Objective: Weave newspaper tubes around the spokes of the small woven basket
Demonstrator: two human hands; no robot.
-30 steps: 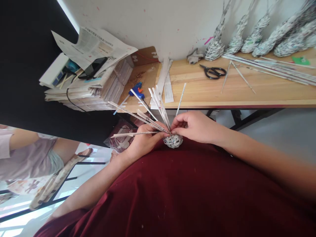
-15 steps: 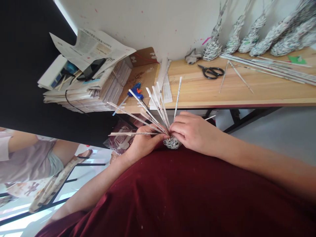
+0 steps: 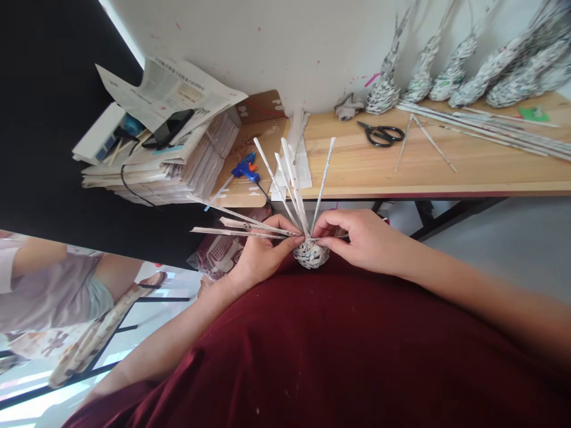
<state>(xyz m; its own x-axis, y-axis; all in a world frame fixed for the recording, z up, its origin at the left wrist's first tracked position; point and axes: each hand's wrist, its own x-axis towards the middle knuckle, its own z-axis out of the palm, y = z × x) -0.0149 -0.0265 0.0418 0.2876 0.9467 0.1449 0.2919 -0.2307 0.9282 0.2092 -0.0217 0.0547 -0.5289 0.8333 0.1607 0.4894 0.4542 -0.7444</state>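
A small round woven newspaper basket [image 3: 311, 255] rests against my dark red shirt, below the table's front edge. Rolled paper sticks [image 3: 291, 184] fan up and out to the left from its narrow top. My left hand [image 3: 265, 249] is closed at the neck, its thumb and fingers pinching the base of the sticks that point left. On the other side my right hand [image 3: 357, 238] pinches a thin paper strip at the neck, near the one stick that leans right. The fingertips of both hands nearly meet there. Part of the strip is hidden by the right fingers.
On the wooden table [image 3: 348, 172] lie black scissors [image 3: 381, 134], paper sticks [image 3: 486, 128] and a crumpled grey cloth [image 3: 349, 107]. Woven paper pieces [image 3: 382, 92] stand along the wall. A blue glue gun [image 3: 246, 167] lies beside the newspaper stack [image 3: 178, 169]. Another person [image 3: 57, 285] sits at left.
My right hand has shifted slightly right and opened its grip into a pinch, showing the neck. Several sticks have changed angle, more now leaning left, and more of the woven basket shows.
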